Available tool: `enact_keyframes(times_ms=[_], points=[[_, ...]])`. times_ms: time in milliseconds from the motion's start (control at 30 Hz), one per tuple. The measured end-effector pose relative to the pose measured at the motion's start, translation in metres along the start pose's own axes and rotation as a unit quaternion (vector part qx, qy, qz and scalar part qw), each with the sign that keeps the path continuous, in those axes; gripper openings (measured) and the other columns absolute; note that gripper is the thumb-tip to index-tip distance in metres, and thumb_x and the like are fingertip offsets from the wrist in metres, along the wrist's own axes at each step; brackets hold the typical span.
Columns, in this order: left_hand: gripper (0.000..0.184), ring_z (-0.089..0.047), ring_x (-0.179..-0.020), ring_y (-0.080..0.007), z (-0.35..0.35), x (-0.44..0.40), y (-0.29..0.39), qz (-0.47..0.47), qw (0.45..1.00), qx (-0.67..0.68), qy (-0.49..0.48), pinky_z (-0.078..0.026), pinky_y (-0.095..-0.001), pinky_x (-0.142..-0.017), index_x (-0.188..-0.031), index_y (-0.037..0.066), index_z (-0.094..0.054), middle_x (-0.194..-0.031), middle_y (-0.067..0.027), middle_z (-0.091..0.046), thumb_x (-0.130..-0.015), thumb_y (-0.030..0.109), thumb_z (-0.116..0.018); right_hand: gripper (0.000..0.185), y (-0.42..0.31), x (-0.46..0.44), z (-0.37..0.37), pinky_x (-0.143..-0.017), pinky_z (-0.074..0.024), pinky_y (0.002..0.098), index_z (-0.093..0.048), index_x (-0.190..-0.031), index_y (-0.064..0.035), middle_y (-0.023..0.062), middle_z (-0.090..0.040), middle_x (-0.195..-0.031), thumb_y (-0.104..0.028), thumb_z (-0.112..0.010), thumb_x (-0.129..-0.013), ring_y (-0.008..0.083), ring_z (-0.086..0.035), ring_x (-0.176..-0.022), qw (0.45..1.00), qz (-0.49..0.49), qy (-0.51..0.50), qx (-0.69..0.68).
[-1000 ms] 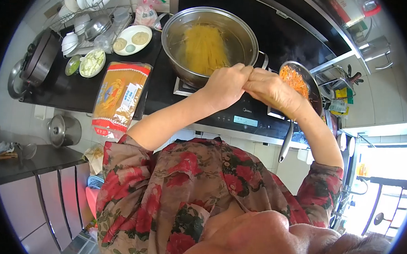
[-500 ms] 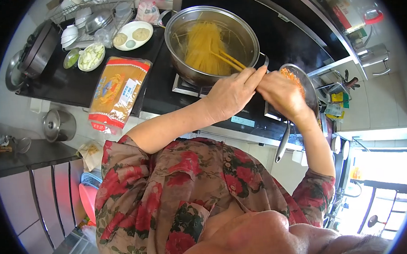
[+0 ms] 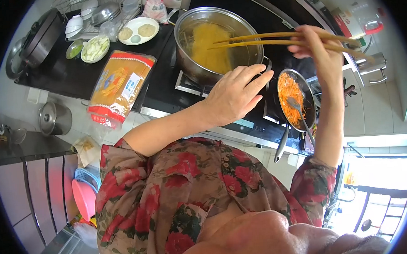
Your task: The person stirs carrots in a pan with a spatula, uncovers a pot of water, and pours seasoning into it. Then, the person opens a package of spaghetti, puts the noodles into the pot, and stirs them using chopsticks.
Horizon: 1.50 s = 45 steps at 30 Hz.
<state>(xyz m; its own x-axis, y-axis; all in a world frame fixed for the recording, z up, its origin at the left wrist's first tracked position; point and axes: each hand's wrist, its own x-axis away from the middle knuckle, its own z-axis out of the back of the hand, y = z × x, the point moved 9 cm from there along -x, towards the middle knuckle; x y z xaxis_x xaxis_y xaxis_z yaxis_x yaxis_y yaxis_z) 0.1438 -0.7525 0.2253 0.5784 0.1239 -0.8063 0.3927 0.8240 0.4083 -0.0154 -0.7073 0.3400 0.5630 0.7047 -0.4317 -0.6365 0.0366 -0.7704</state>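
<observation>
My right hand (image 3: 318, 45) grips a pair of long wooden chopsticks (image 3: 272, 38), held apart. Their tips reach over the big steel pot (image 3: 182, 50), at a mass of yellow noodles (image 3: 209, 47) in water. My left hand (image 3: 238, 93) is open, palm down and fingers apart, with nothing in it. It is at the pot's near right side, close to the side handle (image 3: 268, 63); whether it touches the handle I cannot tell. Below my right hand, a frying pan (image 3: 312, 92) holds orange shreds (image 3: 289, 93) with a spatula (image 3: 295, 105) resting in them.
Left of the pot lies a red-edged noodle packet (image 3: 122, 87). Behind it are a bowl of pale chopped pieces (image 3: 95, 49), a white plate (image 3: 153, 33) with round pale lumps, and a dish rack (image 3: 117, 28). The frying pan's handle (image 3: 282, 144) juts over the counter edge.
My right hand has moved up and right, away from my left, with the chopsticks now spread and turned nearly level. My left hand's fingers have opened. The frying pan has come into fuller view.
</observation>
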Motion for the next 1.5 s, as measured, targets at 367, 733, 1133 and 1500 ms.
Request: enact_keyframes(times_ms=[367,733,1133,1500], points=[[0.053,-0.055,-0.101,-0.0304,0.006,0.016,-0.006,0.016,1.000,-0.013,-0.022,-0.046,-0.0385,-0.087,-0.123,0.003,-0.053,-0.119,-0.0141,-0.052,-0.073,0.008,-0.070,0.025,0.099,-0.050,-0.118,-0.059,-0.0572,0.0252,-0.063,-0.099,0.0054,0.0145,-0.068,-0.084,-0.017,-0.057,-0.090,0.0174,-0.068,-0.066,0.985,-0.083,-0.143,0.046],[0.051,-0.055,-0.100,-0.0299,-0.009,0.018,-0.005,0.004,0.998,-0.013,-0.053,-0.046,-0.0391,-0.086,-0.123,0.003,-0.053,-0.117,-0.0139,-0.054,-0.075,0.010,-0.069,0.023,0.101,-0.036,-0.068,-0.059,-0.0578,0.0258,-0.063,-0.093,0.0062,0.0145,-0.068,-0.081,-0.016,-0.058,-0.087,0.0188,-0.068,-0.066,0.975,-0.146,-0.164,0.018],[0.049,-0.056,-0.098,-0.0296,-0.010,0.019,-0.012,0.010,0.999,0.000,-0.044,-0.046,-0.0389,-0.086,-0.121,0.002,-0.054,-0.115,-0.0137,-0.055,-0.075,0.010,-0.070,0.029,0.006,-0.030,-0.018,-0.066,-0.0557,0.0259,-0.067,-0.098,0.0042,0.0137,-0.069,-0.084,-0.023,-0.062,-0.091,0.0179,-0.069,-0.073,0.993,0.085,-0.072,0.050],[0.046,-0.056,-0.098,-0.0284,0.002,0.019,-0.023,0.028,0.999,-0.001,-0.038,-0.046,-0.0381,-0.086,-0.118,0.002,-0.056,-0.112,-0.0120,-0.058,-0.075,0.010,-0.070,0.014,0.016,-0.052,-0.077,-0.060,-0.0525,0.0245,-0.068,-0.096,-0.0012,0.0098,-0.068,-0.081,-0.011,-0.065,-0.086,0.0160,-0.068,-0.069,0.957,0.253,-0.075,0.121]])
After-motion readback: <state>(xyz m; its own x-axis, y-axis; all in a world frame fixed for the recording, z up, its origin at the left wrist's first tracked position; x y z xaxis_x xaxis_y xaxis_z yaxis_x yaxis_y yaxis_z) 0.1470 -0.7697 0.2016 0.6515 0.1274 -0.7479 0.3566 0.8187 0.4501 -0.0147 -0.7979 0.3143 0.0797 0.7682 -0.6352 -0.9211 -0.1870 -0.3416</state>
